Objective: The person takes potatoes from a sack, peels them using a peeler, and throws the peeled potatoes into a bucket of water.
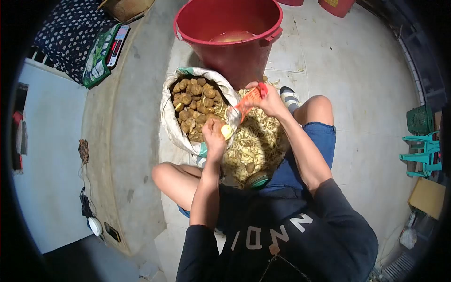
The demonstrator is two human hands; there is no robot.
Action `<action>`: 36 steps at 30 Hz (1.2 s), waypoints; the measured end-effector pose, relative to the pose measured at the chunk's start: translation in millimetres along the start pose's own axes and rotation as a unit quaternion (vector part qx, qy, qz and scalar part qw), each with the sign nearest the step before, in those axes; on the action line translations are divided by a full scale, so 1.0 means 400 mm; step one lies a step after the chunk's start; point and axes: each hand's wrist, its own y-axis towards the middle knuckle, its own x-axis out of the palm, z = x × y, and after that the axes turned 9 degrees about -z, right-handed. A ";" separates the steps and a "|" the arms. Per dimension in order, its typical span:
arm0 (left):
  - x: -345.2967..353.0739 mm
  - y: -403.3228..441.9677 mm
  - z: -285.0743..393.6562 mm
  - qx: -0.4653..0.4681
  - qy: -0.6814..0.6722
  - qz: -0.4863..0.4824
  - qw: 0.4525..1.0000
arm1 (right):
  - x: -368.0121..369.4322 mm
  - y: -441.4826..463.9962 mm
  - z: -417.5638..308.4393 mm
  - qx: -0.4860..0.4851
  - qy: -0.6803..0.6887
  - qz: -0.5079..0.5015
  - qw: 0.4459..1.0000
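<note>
My left hand point(214, 136) is closed around a partly peeled potato point(227, 132), its pale yellow flesh facing right. An orange peeler point(249, 101) with a red end is gripped in my right hand point(271, 100), a short way above and to the right of the potato. Beside my left hand stands an open white sack point(168, 123) with its rim rolled down. Brown unpeeled potatoes point(196, 90) fill it. Under both hands, between my legs, spreads a heap of pale peelings point(249, 145). One small brown potato point(250, 167) lies on the heap.
A large red bucket point(225, 54) stands just beyond the sack, with cloudy liquid showing inside. On the left ledge are a scale point(117, 46) and a phone point(112, 232). Turquoise stools point(421, 155) and a green basket point(419, 120) line the right side.
</note>
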 end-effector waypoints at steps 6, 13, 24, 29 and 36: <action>0.044 -0.018 0.048 0.026 -0.018 -0.015 0.999 | 0.012 -0.021 -0.043 -0.006 -0.011 -0.051 0.999; 0.026 -0.030 0.045 -0.189 -0.253 -0.058 0.947 | 0.007 -0.027 -0.072 0.006 -0.043 0.021 0.999; 0.038 -0.029 0.057 -0.186 -0.266 -0.091 0.941 | 0.030 -0.028 -0.059 -0.073 0.001 -0.028 0.997; 0.034 -0.028 0.070 -0.002 -0.018 -0.082 0.997 | 0.038 -0.038 -0.086 -0.069 -0.024 -0.080 0.994; 0.057 -0.042 0.120 0.076 0.179 -0.048 0.980 | 0.036 -0.043 -0.117 -0.034 -0.036 -0.087 0.995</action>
